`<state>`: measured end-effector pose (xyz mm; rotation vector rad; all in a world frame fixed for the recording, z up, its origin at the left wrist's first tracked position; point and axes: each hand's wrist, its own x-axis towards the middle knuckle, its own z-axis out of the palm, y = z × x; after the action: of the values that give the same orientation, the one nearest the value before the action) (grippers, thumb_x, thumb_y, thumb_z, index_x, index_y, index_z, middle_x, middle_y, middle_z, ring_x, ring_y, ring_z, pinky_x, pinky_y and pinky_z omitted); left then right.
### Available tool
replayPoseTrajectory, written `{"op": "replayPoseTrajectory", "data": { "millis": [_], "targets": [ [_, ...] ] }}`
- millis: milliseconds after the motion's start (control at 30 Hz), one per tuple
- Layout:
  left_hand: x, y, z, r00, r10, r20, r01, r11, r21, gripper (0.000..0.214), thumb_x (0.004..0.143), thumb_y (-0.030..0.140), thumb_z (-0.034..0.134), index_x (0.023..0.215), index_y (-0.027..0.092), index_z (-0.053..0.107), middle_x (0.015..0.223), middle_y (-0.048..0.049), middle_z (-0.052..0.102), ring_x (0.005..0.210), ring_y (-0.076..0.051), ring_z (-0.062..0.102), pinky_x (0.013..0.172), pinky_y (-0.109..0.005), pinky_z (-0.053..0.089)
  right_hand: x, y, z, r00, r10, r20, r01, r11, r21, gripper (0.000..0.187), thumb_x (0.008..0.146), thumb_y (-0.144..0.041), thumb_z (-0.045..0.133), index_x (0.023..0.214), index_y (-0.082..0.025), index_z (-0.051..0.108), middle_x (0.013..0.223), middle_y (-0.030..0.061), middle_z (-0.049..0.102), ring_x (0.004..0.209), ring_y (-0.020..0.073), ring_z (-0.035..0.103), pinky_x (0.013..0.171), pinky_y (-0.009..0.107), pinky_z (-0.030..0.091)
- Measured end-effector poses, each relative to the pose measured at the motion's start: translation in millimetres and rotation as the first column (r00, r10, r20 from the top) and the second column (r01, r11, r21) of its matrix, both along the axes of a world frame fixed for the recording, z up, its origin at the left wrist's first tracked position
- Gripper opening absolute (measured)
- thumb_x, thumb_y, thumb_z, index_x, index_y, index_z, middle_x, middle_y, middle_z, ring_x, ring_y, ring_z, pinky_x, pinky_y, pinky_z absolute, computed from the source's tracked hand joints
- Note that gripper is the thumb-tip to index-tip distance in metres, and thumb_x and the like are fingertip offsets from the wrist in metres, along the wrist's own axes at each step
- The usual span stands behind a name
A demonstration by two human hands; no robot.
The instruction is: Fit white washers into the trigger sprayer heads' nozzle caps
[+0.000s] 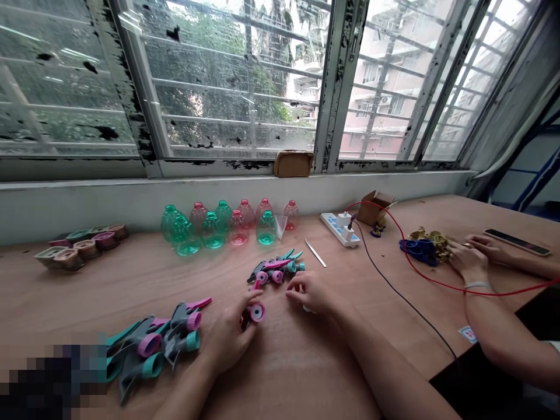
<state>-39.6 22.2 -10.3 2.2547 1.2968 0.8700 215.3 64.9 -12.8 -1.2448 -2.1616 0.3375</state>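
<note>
Left hand [230,333] pinching a pink plastic ring piece [256,312] above the wooden table [280,385]
Right hand [312,293] curled beside the loose teal-and-pink plastic parts [275,271], its grip impossible to tell; grey pieces with pink and teal collars [153,350] lie left of the left hand

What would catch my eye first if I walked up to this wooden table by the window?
A row of translucent green and pink plastic bottles stands out first, lined up along the far edge of the wooden table beneath the barred window. Nearer, at the left, lies a heap of grey, teal and pink plastic parts, beside the person's left hand, which pinches a pink plastic ring.
</note>
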Motion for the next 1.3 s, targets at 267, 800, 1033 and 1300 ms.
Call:
{"op": "replayPoseTrajectory", "data": {
  "millis": [267,800,1033,1300],
  "targets": [
    [2,20,-4.3,0.93,0.333,0.158,-0.357,0.918,0.17,0.026,0.091,0.026,0.043,0.115,0.021,0.048,0.107,-0.0074,0.063,0.095,-0.022,0.061,0.084,-0.036,0.048,-6,-3,-1.7,1.0,0.023,0.002,-0.023,1.0,0.014,0.014,0.082,-0.029,0.065,0.077,-0.02,0.074,0.068,0.0012,0.065,0.06,0.0116,0.055,0.057,0.022,0.038],
    [16,72,-7.5,0.985,0.172,0.022,-0.173,0.968,0.18,0.059,0.084,0.008,0.039,0.142,0.018,0.039,0.132,-0.0094,0.055,0.126,-0.021,0.048,0.109,-0.041,0.035,-8,-4,5.5,1.0,-0.002,-0.009,0.001,0.999,-0.043,0.016,0.083,-0.031,0.063,0.079,-0.02,0.075,0.067,0.0007,0.067,0.061,0.012,0.055,0.055,0.022,0.036],
    [15,76,-10.6,0.982,0.179,0.056,-0.187,0.956,0.227,0.056,0.08,0.006,0.043,0.134,0.019,0.047,0.129,-0.0089,0.055,0.124,-0.023,0.047,0.11,-0.04,0.035,20,1,16.5,0.99,-0.127,0.068,0.135,0.982,-0.13,0.024,0.087,-0.034,0.055,0.083,-0.019,0.074,0.077,0.0028,0.069,0.07,0.0138,0.057,0.06,0.023,0.036],
    [17,74,-5.5,0.966,0.244,0.082,-0.256,0.939,0.229,0.048,0.077,0.006,0.046,0.123,0.017,0.053,0.122,-0.0095,0.056,0.114,-0.025,0.053,0.103,-0.041,0.041,32,6,8.1,0.992,-0.029,0.119,0.066,0.945,-0.319,0.023,0.072,-0.038,0.071,0.086,-0.021,0.073,0.076,0.0003,0.068,0.064,0.0124,0.057,0.052,0.02,0.034]
  ]
}}
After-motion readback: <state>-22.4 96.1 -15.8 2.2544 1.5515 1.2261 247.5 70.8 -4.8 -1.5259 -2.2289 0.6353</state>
